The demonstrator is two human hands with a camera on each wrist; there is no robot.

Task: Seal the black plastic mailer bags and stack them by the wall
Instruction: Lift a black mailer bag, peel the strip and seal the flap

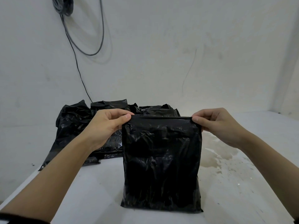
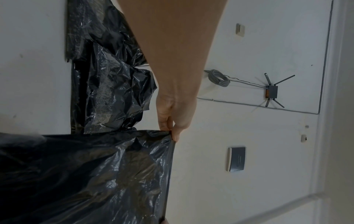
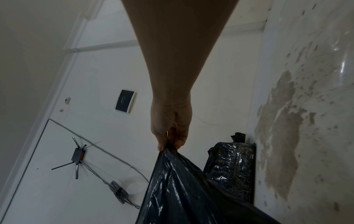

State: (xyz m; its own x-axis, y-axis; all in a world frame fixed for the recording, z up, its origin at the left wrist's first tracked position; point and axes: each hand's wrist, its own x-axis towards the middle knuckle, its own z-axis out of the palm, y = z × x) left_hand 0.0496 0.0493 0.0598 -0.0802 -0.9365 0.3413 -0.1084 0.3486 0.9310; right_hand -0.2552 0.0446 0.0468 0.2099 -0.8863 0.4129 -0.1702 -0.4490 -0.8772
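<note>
A filled black mailer bag (image 1: pixel 161 162) stands upright on the white table (image 1: pixel 90 191) in front of me. My left hand (image 1: pixel 111 122) pinches its top left corner between thumb and fingers. My right hand (image 1: pixel 210 122) pinches the top right corner, and the folded top edge is stretched flat between them. In the left wrist view the left hand (image 2: pixel 172 128) grips the bag's corner (image 2: pixel 168 136); in the right wrist view the right hand (image 3: pixel 170 139) pinches the bag (image 3: pixel 172 189). A pile of black mailer bags (image 1: pixel 76 125) lies behind, against the wall.
More black bags (image 1: pixel 160 110) sit by the wall behind the held one. Grey cables (image 1: pixel 90 46) hang on the wall at the upper left. The table has a stained, worn patch (image 1: pixel 215 159) on the right. A router (image 2: pixel 272 91) is mounted on the wall.
</note>
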